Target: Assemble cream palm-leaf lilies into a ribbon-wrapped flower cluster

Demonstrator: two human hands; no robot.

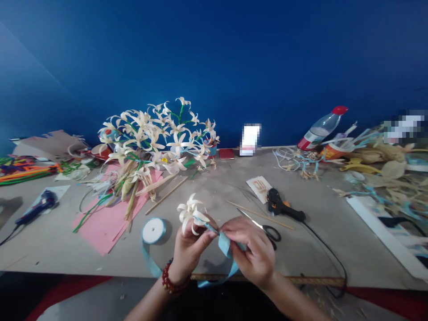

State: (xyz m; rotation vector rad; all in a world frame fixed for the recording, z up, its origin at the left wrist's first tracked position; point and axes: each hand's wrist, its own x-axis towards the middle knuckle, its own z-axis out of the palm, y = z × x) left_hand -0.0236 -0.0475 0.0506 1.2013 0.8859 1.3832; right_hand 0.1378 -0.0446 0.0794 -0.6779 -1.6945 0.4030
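My left hand (189, 250) pinches the stem of a small cream paper flower (189, 211), held upright over the table's front edge. My right hand (251, 248) grips a light blue ribbon (223, 243) right beside the stem, fingers closed on it. The ribbon loops down below both hands and runs back to a ribbon roll (153, 230) lying on the table left of my left hand. A red bead bracelet sits on my left wrist.
A bunch of finished cream flowers (157, 133) lies on pink paper (103, 220) at the back left. Scissors (267, 229), a black glue gun (281, 206) with its cord, wooden sticks, a plastic bottle (321, 128) and craft scraps lie to the right. A second glue gun (36, 207) is far left.
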